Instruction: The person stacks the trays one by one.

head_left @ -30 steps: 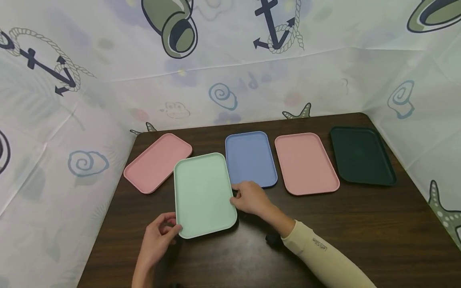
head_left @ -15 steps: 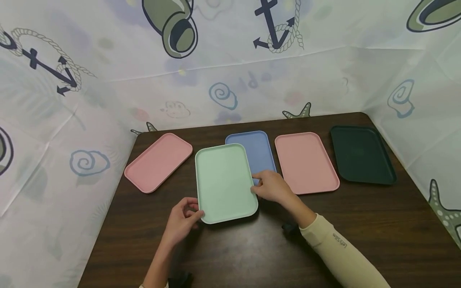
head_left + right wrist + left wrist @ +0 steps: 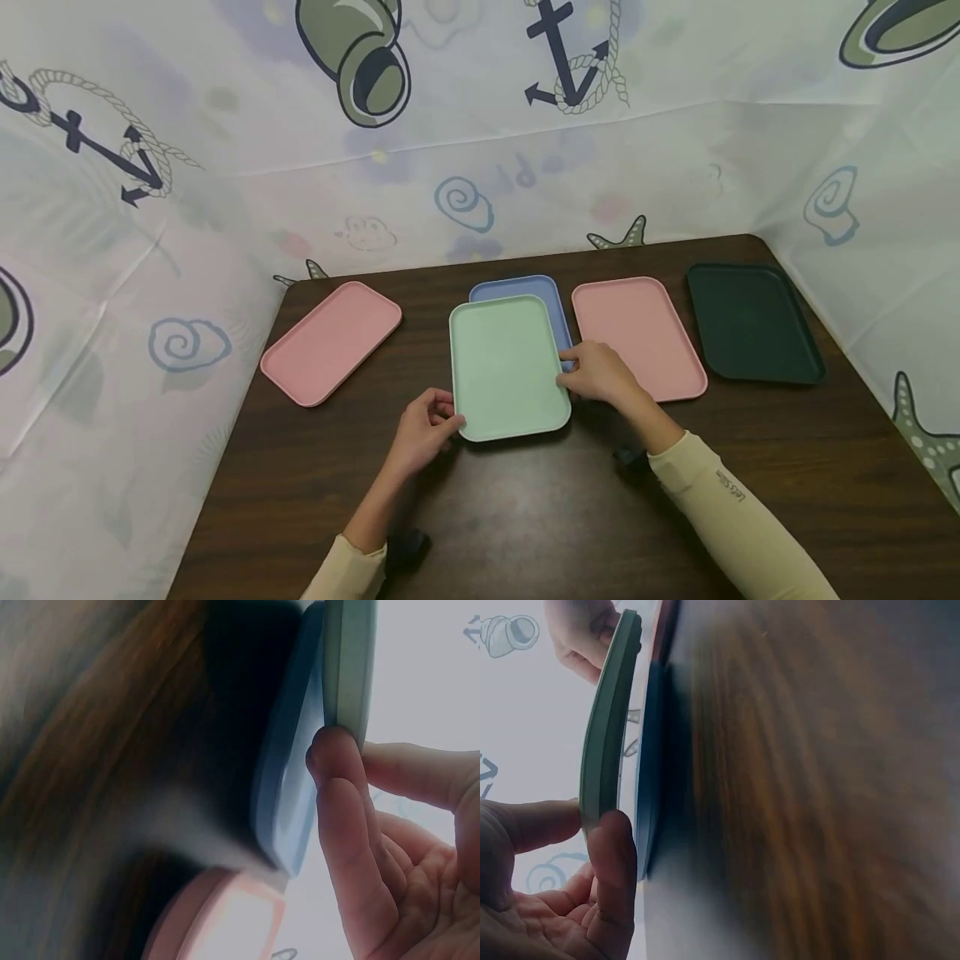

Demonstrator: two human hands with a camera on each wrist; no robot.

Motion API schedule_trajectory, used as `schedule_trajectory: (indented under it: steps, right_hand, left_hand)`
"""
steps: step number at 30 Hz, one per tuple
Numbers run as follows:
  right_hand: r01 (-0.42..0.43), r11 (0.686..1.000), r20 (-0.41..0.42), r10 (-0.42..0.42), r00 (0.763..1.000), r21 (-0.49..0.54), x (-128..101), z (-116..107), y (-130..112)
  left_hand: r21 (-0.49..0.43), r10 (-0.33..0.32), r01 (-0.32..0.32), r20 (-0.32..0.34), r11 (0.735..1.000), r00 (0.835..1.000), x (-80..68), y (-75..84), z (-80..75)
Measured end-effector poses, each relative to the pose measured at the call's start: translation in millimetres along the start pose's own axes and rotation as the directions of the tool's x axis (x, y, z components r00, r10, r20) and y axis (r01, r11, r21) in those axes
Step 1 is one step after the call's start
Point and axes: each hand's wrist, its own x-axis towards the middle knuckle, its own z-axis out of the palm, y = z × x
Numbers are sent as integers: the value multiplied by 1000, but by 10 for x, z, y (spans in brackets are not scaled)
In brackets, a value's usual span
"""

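Head view | left hand (image 3: 426, 429) is pinching near-left corner of mint-green tray (image 3: 507, 367) | right hand (image 3: 600, 374) is pinching its right edge | tray is hovering between both hands, overlapping blue tray (image 3: 555, 300) beneath | pink tray (image 3: 637, 329) is lying just beyond right hand

— Left hand (image 3: 425, 429)?
— Forearm reaches forward; thumb and curled fingers pinch the mint tray (image 3: 508, 367) at its near left corner.
— Right hand (image 3: 600, 375)?
— Cream sleeve to the wrist; fingers pinch the tray's right edge.
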Motion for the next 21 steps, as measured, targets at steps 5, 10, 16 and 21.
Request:
schedule_trajectory:
  steps: [5, 10, 16, 21]
  right_hand:
    - [-21, 999, -1, 21, 1000, -35, 48, -81, 75]
    - [-55, 998, 10, 55, 998, -42, 104, -130, 130]
    - [-99, 995, 15, 99, 995, -17, 177, -165, 166]
    - [-133, 991, 14, 133, 991, -10, 256, -186, 192]
  left_hand:
    - [62, 16, -17, 7, 998, 1000, 140, 28, 90]
    - [198, 52, -51, 0, 979, 999, 246, 62, 142]
    - [353, 89, -79, -13, 932, 996, 349, 87, 182]
    - [389, 108, -85, -38, 917, 993, 433, 102, 209]
